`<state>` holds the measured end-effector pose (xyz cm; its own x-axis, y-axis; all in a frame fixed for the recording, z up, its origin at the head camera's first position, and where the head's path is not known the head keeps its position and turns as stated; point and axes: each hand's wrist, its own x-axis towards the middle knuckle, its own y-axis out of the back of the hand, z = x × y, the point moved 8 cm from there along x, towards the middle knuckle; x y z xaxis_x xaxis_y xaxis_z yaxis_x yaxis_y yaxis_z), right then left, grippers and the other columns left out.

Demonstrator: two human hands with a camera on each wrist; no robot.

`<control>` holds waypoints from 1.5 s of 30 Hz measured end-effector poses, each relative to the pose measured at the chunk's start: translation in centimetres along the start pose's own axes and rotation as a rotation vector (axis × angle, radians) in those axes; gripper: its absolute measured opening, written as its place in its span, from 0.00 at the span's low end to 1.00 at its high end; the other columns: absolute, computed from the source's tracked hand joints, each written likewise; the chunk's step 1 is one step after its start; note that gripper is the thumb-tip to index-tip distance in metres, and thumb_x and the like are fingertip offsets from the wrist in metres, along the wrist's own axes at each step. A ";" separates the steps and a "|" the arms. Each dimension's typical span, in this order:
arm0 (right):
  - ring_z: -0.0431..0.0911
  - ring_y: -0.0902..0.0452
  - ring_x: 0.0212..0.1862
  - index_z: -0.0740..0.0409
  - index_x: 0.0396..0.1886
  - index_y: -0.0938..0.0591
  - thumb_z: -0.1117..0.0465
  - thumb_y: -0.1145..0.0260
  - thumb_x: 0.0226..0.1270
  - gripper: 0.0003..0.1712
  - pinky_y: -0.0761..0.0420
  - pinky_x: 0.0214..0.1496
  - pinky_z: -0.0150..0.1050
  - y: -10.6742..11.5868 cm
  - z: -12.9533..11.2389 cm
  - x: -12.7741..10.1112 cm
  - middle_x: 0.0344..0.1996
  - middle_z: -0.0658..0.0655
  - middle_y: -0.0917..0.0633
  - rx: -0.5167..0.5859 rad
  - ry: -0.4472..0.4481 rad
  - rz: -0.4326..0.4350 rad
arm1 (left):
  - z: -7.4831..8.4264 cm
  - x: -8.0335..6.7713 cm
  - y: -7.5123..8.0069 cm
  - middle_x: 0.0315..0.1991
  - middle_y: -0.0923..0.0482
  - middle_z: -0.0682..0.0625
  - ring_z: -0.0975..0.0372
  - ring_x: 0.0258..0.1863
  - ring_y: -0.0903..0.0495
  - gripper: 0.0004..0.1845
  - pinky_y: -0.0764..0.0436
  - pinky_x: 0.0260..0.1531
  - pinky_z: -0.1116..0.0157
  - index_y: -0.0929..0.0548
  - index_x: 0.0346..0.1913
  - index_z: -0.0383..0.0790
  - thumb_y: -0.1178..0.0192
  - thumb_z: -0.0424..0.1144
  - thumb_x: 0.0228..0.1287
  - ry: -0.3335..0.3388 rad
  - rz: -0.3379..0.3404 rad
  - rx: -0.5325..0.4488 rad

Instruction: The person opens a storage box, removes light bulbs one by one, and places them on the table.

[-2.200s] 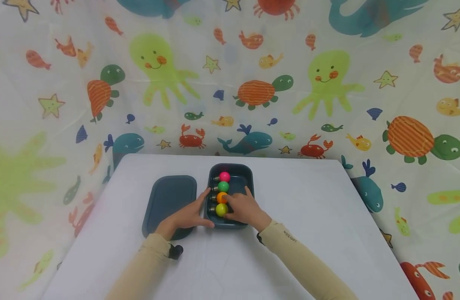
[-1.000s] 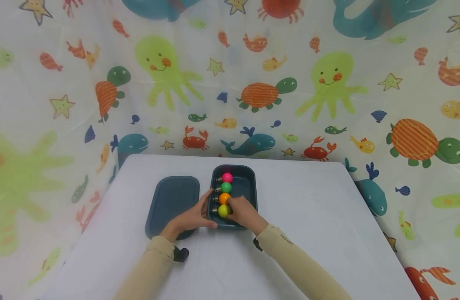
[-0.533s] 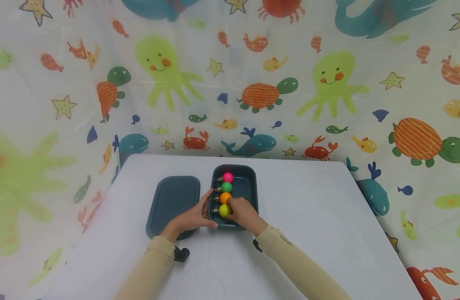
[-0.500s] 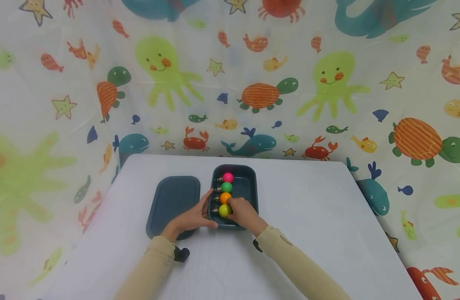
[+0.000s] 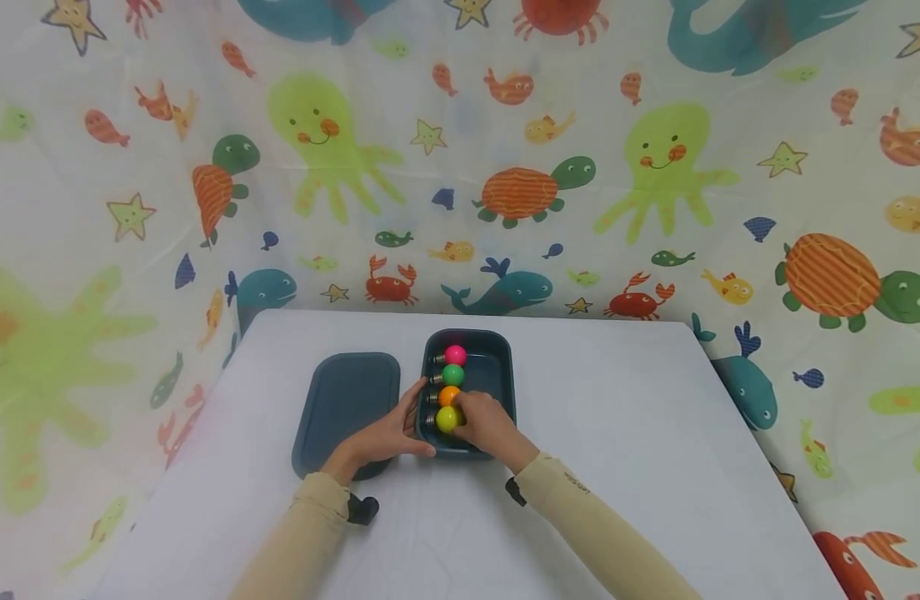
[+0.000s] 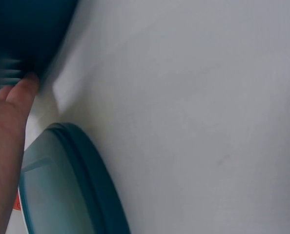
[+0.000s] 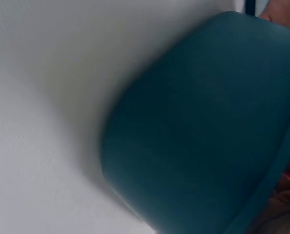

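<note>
We see the white table [image 5: 640,433] first, its near edge cut off by the frame, and on it, toward the far edge and near the middle, the dark teal box [image 5: 501,375]; the right wrist view shows only a blurred stretch of its outer wall [image 7: 198,146]. Just beside the box on its left lies the teal lid [image 5: 340,400], partly covered by our left forearm and seen only as a rim in the left wrist view [image 6: 86,170]. Our left hand [image 5: 385,433] rests with straight fingers against the box's left wall, thumb along its near corner. Our right hand [image 5: 493,425] reaches into the box's near end, fingers curled on the yellow bulb [image 5: 447,418], hiding its right side. Beyond it, in a row toward the far wall, lie the orange bulb [image 5: 448,395], half hidden, the green bulb [image 5: 452,375] and the pink bulb [image 5: 455,356].
</note>
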<state>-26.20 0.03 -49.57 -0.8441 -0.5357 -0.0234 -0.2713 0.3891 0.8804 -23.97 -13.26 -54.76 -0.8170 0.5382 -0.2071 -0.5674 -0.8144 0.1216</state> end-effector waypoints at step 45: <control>0.59 0.26 0.59 0.66 0.65 0.29 0.59 0.35 0.70 0.27 0.24 0.61 0.52 10.5 18.5 -1.7 0.60 0.67 0.24 0.240 -0.390 0.192 | -0.9 1.0 1.3 0.79 0.72 0.51 0.56 0.77 0.60 0.62 0.49 0.72 0.56 0.69 0.77 0.64 0.28 0.37 0.57 0.016 0.026 0.040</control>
<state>-36.21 18.86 -49.07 -0.9870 -0.1351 -0.0868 -0.1538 0.6396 0.7531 -25.44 -13.93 -55.67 -0.8302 0.5129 -0.2185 -0.5495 -0.8189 0.1658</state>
